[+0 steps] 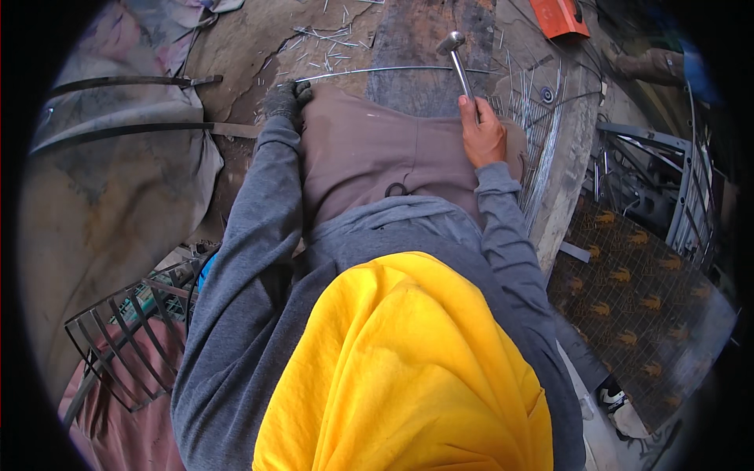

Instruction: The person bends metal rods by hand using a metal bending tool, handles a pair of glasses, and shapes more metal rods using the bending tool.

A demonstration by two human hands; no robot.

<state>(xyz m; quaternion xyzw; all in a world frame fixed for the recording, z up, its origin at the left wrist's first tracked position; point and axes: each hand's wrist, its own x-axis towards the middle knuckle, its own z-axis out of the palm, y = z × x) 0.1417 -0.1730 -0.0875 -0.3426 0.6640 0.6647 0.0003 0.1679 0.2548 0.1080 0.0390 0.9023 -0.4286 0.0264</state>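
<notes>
In a dark glove, my left hand (284,102) is closed at the left end of a thin metal rod (353,71), beside my left knee. The rod runs in a slight curve to the right, across a dark, rust-stained plate (408,90) in front of my lap. My bare right hand (485,135) grips the handle of a hammer (462,74) over my right thigh. Its shiny metal head points forward, raised in front of the hand. Short cut pieces of rod (328,47) lie scattered beyond my left hand.
Long thin rods (542,161) lie along my right side. An orange metal piece (561,17) is at the far right. To the right stand a grey metal frame (682,188) and a dark patterned sheet (628,302). On the left are a draped tarp (102,212) and a black metal grate (129,345).
</notes>
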